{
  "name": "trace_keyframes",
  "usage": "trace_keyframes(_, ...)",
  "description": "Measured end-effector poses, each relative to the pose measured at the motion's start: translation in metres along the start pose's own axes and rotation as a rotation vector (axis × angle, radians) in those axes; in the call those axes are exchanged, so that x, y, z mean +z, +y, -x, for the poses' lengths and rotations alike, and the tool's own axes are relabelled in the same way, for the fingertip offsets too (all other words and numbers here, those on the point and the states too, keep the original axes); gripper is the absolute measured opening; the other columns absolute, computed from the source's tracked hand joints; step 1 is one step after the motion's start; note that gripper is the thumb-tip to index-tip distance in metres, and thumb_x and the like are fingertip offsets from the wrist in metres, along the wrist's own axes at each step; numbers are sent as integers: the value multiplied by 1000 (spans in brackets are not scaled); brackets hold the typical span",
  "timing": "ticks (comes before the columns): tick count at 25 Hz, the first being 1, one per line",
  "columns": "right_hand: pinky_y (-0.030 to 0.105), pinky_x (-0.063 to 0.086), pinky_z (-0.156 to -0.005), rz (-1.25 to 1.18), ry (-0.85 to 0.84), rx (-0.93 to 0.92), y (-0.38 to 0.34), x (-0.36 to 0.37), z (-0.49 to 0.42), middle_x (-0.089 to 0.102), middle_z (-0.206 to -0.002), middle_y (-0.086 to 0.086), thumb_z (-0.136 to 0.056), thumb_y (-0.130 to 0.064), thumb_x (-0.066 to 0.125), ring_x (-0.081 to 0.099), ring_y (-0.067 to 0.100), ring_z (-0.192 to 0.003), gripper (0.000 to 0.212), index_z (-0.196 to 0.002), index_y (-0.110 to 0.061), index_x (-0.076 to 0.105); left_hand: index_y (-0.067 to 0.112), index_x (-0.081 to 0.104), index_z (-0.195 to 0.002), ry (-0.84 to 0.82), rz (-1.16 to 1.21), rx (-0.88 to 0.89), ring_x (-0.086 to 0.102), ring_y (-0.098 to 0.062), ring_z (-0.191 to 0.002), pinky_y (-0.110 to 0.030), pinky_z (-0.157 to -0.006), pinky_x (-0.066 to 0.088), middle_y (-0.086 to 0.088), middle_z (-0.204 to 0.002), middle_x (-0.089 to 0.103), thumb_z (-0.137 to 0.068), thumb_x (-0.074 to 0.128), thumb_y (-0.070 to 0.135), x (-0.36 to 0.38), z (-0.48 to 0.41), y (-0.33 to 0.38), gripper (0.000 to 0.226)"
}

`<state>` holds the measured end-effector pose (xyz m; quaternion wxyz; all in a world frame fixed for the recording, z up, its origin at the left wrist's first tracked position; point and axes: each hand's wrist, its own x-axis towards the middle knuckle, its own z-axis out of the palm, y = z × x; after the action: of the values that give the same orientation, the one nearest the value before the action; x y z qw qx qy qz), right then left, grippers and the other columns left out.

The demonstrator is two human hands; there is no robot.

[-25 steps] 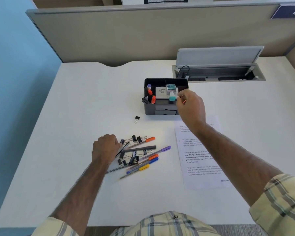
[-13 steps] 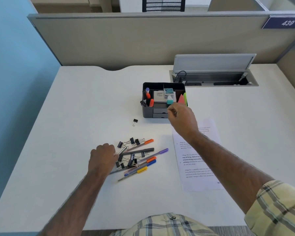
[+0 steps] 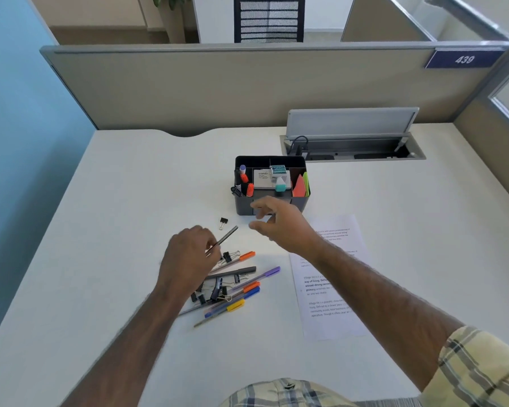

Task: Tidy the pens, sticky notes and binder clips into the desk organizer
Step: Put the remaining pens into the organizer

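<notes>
Open desk (image 3: 130, 215) left of the organizer (image 3: 243, 204), lone binder clip (image 3: 223, 223) and pen pile (image 3: 238, 286) before it.

pale yellow plaid shirt (image 3: 279, 395) with grey and white checks, elbow-length right sleeve (image 3: 482, 368)

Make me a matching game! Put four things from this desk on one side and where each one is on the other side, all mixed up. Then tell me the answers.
Things
1. dark pen
2. sticky notes
3. lone binder clip
4. printed sheet

Places
A. flat on the desk, words facing up
B. standing in the right end of the organizer
C. gripped in the left hand
D. by itself on the desk, between the pen pile and the organizer

Pairs: 1-C, 2-B, 3-D, 4-A
</notes>
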<state>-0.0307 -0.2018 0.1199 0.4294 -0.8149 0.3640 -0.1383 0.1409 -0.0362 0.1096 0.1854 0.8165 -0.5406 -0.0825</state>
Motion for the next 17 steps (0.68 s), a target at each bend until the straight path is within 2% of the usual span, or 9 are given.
trace_keyframes(2,22,59,-62,-120,-48,-2,-12,-5,-4,70,-91,-11,-92,-21,73,71,9,-73,27,-118,-24,65,20,68,-89,49,29,99,58,-17,-80,-38,-77,47,7,-85,65,-90,66,27,-10,-28,34,8)
trace_keyframes(4,21,58,-60,-176,28,-29,-19,-18,-10,72,-75,-7,-93,-12,70,72,10,-67,12,-99,-23,68,18,67,-93,102,26,164,58,-17,-83,-39,-81,46,5,-89,65,-93,64,29,-14,-52,61,11)
trace_keyframes(7,30,61,-60,-241,186,-40,-20,-57,-24,73,-72,-2,-93,-10,67,70,13,-60,14,-90,-23,67,16,66,-112,222,117,194,57,-17,-93,-38,-87,46,0,-103,64,-97,62,27,-15,-72,80,19)
trace_keyframes(9,33,59,-56,-291,368,-4,-10,-92,-39,71,-72,1,-94,-8,62,67,13,-57,16,-88,-22,67,17,63,-123,278,127,166,56,-17,-97,-36,-89,46,-2,-111,61,-100,59,25,-11,-74,77,26)
trace_keyframes(10,32,56,-55,-285,471,24,-3,-110,-48,71,-73,2,-95,-8,60,65,13,-58,18,-87,-23,66,17,64,-122,267,106,156,57,-17,-96,-36,-90,47,-1,-111,62,-101,57,24,-6,-72,72,24)
trace_keyframes(12,36,56,-59,-207,604,94,11,-137,-66,71,-80,5,-96,-8,55,65,17,-66,19,-87,-21,65,21,69,-112,128,10,141,60,-16,-91,-38,-89,49,2,-105,67,-102,53,23,9,-63,58,19)
trace_keyframes(14,43,59,-68,-48,631,156,22,-149,-82,71,-87,7,-96,-8,50,68,25,-77,18,-92,-15,66,26,72,-105,-57,-113,124,60,-13,-89,-36,-88,47,6,-101,68,-103,52,30,28,-50,43,20)
trace_keyframes(17,31,52,-65,221,543,188,27,-144,-99,69,-87,4,-95,-7,45,66,26,-81,21,-88,-16,63,31,71,-104,-233,-196,119,60,-12,-91,-33,-87,45,9,-101,66,-99,55,41,53,-37,31,19)
